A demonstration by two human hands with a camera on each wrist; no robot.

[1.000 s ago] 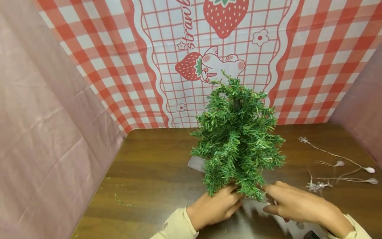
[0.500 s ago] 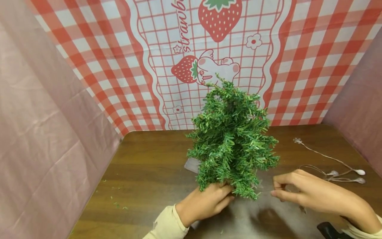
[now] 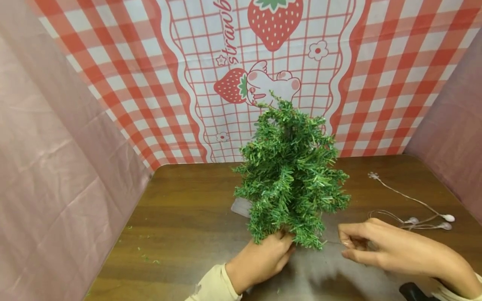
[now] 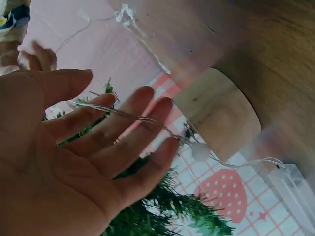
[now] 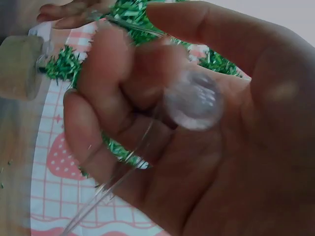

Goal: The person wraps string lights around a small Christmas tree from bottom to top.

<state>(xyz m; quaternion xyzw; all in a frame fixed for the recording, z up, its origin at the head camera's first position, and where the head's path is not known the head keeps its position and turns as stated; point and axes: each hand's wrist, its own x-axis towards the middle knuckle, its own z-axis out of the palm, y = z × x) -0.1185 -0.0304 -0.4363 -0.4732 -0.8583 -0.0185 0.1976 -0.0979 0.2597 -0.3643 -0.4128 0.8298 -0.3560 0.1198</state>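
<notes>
A small artificial Christmas tree stands upright on the table, and its round wooden base shows in the left wrist view. My left hand is at the lower front branches, fingertips hidden beneath them in the head view. Its fingers are loosely extended, with the thin wire of a light string lying across them. To the right of the tree, my right hand holds part of the same string in curled fingers. A clear round bulb hangs before its palm.
More of the light string lies on the table at right. A clear battery box sits behind the tree's left side. Green scraps dot the left tabletop. A strawberry-print cloth hangs behind, with a pink curtain at left.
My right hand has moved away from the tree's lower branches to the right and now hovers there. My left hand stays under the front branches. The head view has shifted slightly.
</notes>
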